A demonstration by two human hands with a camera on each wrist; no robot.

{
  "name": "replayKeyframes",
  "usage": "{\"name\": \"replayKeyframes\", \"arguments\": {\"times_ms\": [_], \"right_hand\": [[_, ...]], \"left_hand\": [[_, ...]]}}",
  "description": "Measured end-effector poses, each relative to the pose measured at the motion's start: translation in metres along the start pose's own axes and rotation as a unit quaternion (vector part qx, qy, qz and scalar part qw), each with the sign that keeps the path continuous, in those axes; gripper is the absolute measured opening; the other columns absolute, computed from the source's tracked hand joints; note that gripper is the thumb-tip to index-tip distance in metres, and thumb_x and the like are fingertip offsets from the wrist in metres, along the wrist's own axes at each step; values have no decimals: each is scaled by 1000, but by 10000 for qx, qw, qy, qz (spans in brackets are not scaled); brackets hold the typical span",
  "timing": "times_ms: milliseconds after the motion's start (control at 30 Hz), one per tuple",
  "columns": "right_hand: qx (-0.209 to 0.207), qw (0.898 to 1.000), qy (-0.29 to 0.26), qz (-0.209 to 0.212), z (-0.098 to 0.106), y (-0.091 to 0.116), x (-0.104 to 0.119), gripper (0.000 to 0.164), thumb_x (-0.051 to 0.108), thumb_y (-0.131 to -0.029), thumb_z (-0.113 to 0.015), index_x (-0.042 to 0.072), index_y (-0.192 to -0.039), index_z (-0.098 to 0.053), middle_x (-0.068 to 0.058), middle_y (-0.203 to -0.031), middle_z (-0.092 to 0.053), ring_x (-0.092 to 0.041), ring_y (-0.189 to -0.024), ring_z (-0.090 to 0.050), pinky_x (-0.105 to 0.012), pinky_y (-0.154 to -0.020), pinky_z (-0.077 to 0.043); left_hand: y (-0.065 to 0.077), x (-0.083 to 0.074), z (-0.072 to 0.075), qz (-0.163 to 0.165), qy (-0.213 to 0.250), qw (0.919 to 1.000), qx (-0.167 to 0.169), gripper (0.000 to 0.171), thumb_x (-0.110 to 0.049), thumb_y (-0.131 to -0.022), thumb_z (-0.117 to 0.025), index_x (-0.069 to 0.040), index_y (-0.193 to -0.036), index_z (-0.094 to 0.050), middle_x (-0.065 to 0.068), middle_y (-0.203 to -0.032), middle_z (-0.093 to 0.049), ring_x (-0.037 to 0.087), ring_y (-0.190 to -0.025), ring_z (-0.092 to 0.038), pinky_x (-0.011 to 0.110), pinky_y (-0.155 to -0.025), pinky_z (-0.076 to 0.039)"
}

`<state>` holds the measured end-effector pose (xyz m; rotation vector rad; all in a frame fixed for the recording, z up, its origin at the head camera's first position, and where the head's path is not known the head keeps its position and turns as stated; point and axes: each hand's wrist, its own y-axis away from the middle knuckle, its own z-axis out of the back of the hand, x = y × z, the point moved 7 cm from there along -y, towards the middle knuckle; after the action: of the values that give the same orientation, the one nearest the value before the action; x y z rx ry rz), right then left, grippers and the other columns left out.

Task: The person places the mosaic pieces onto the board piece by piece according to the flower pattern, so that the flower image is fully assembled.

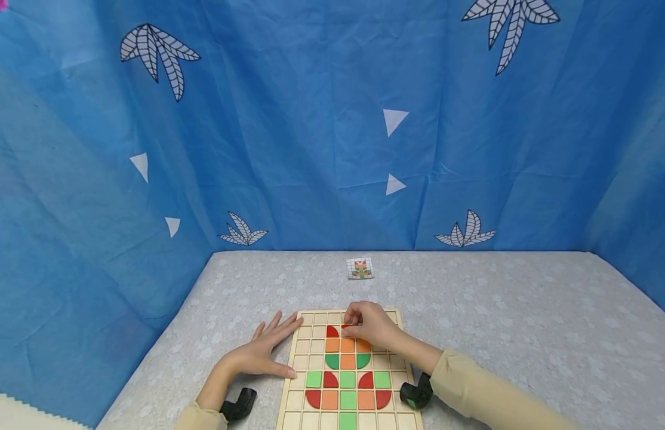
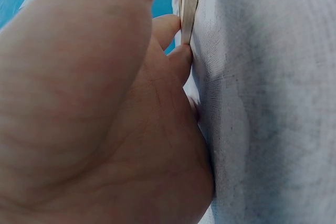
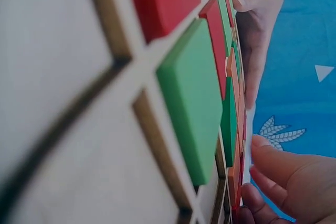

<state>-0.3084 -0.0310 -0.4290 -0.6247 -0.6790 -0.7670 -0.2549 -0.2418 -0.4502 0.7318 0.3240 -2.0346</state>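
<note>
A wooden grid board (image 1: 302,361) lies on the table, its cells partly filled with red, orange and green tiles. My right hand (image 1: 372,325) is over its upper part, fingers curled, pinching a red quarter-round tile (image 1: 344,326) at a cell near the top; the fingers hide most of that tile. Just left of it lies another red quarter-round tile (image 1: 332,331), with an orange square tile (image 1: 347,345) below. My left hand (image 1: 262,352) rests flat beside the board, fingers spread, thumb and fingertips touching its left edge. In the left wrist view, fingertips meet the board's side (image 2: 193,3).
Behind the board lies a small pattern card (image 1: 360,269) with a coloured figure on a grid. A patterned grey cloth (image 1: 499,310) covers the table. Blue curtains (image 1: 332,119) enclose the back and sides. Each wrist bears a black device (image 1: 416,392).
</note>
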Motion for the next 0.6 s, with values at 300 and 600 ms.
{"name": "replayKeyframes", "arguments": {"times_ms": [300, 600], "right_hand": [[-265, 9990, -259, -246, 19, 2, 7, 6, 10, -84, -71, 9, -85, -65, 4, -70, -53, -12, -62, -49, -26, -53, -43], [-1270, 9862, -686, -807, 103, 52, -6, 21, 22, -93, -62, 3, -101, -66, -4, -92, -62, -21, -85, -54, -34, -69, -47]], "left_hand": [[-1, 0, 0, -12, -31, 10000, 8, 99, -46, -75, -76, -9, -150, -22, 13, -154, -11, 41, -136, 10, 64, -101, 8], [1, 1, -1, 1, -16, 10000, 28, 99, -45, -75, -76, -9, -150, -21, 14, -154, -11, 42, -136, 10, 65, -100, 9]]}}
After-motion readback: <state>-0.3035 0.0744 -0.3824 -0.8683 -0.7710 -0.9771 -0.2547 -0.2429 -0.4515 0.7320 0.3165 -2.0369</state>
